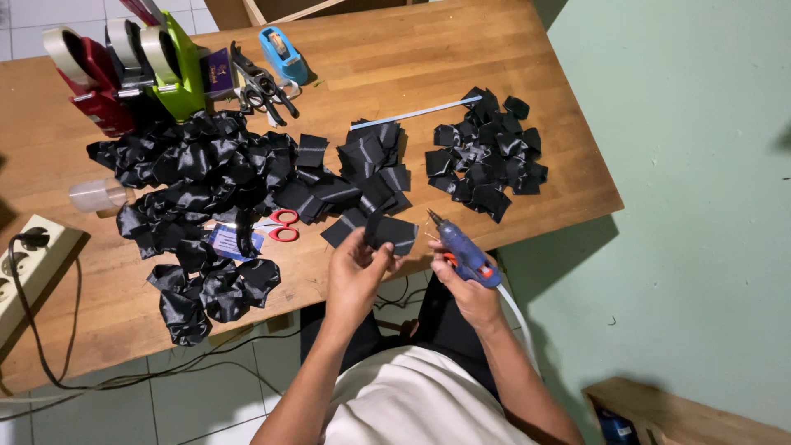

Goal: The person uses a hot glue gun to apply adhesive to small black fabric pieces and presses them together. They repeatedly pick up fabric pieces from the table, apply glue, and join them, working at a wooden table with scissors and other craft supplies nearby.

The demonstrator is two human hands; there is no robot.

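The wooden table [346, 66] is the landmark: smooth, matt, oiled-looking butcher-block planks with visible grain. On its left part lies a heap of black satin cloth pieces [198, 173], glossy and crinkled, catching light; toward its right edge a smaller pile of black cloth squares [488, 156] looks flatter and duller. At its near edge the left hand [356, 272] pinches a folded black fabric piece [389, 232] with a faint sheen, and the right hand [468, 288] grips a glue gun [463, 250] of smooth blue plastic with a metal-looking tip. At its far edge stand glossy plastic tape dispensers [177, 70] and dark scissors [262, 85], probably metal.
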